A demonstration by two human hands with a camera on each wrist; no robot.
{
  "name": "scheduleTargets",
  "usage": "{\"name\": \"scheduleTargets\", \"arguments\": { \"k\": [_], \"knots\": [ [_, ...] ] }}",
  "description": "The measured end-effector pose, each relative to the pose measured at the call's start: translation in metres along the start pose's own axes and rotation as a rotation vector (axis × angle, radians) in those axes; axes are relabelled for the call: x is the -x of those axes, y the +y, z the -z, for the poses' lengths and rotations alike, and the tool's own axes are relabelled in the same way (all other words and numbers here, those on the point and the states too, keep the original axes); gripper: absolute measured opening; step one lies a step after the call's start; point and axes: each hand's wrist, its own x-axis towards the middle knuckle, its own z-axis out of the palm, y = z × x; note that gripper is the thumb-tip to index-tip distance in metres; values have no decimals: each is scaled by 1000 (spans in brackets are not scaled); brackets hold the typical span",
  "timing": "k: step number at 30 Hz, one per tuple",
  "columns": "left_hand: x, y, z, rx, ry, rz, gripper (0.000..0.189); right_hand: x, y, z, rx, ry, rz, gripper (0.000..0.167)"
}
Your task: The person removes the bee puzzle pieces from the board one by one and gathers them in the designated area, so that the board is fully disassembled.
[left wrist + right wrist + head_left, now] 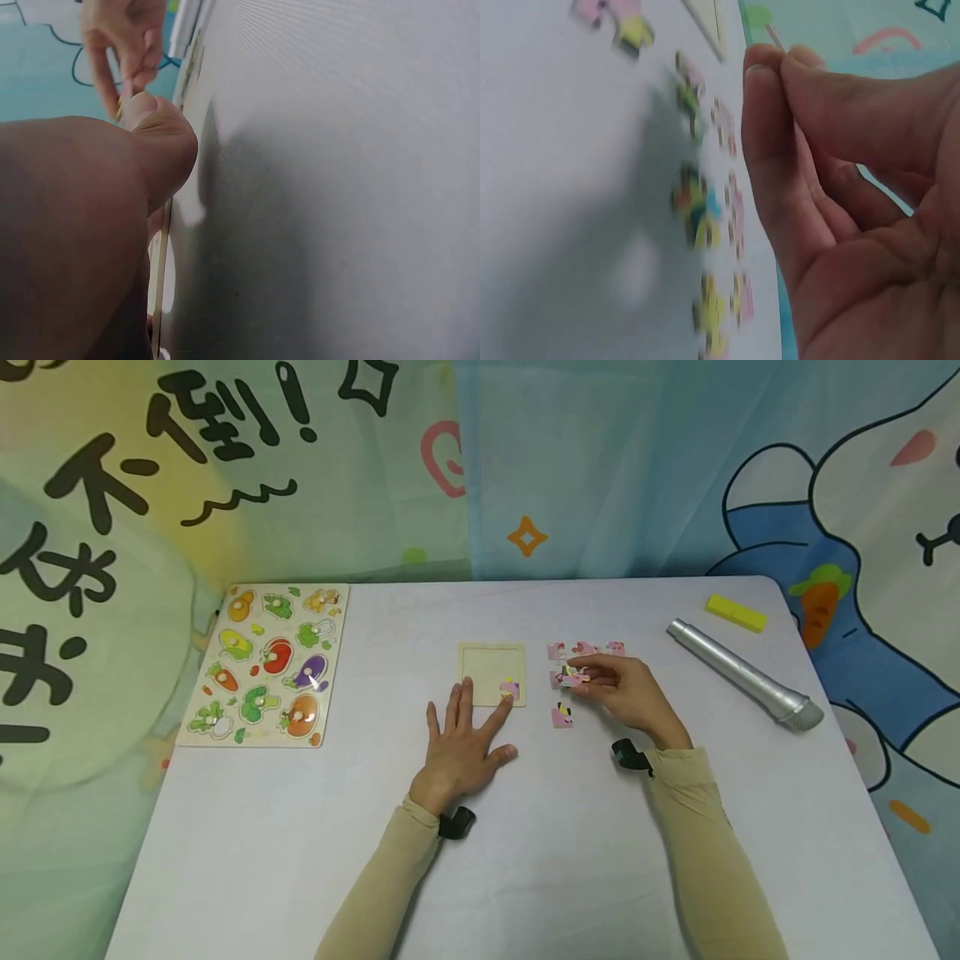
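My left hand [461, 747] lies spread with straight fingers, fingertips over the lower edge of a square cream puzzle tray [480, 652]. One pink-and-yellow jigsaw piece [509, 687] sits in the tray's lower right corner, beside the index fingertip. To the right, my right hand [622, 689] pinches a thin jigsaw piece [775, 36] between thumb and index finger, seen edge-on in the right wrist view. Beneath and around that hand are loose jigsaw pieces [556, 651], mostly pink, partly hidden by the fingers. A separate pink piece [562, 717] lies nearest me.
A vegetable puzzle board [251, 681] lies at the left of the white table [570, 860]. Toward the right are a silver microphone [742, 672] and a yellow block [736, 612]. A printed cloth backdrop [585, 460] hangs behind the table.
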Motion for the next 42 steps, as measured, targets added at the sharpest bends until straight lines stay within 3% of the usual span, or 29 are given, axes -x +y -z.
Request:
{"name": "scheduleTargets", "arguments": {
  "k": [7, 17, 33, 42],
  "knots": [
    [-3, -2, -3, -10, 10, 6, 77, 23, 17, 15, 77, 49, -6, 37],
    [-2, -1, -2, 8, -5, 10, 76, 37, 28, 16, 150, -46, -24, 34],
    [2, 1, 0, -16, 17, -2, 77, 42, 35, 5, 191, -1, 56, 33],
    [3, 2, 2, 5, 22, -13, 79, 41, 36, 5, 192, 12, 104, 41]
  ]
}}
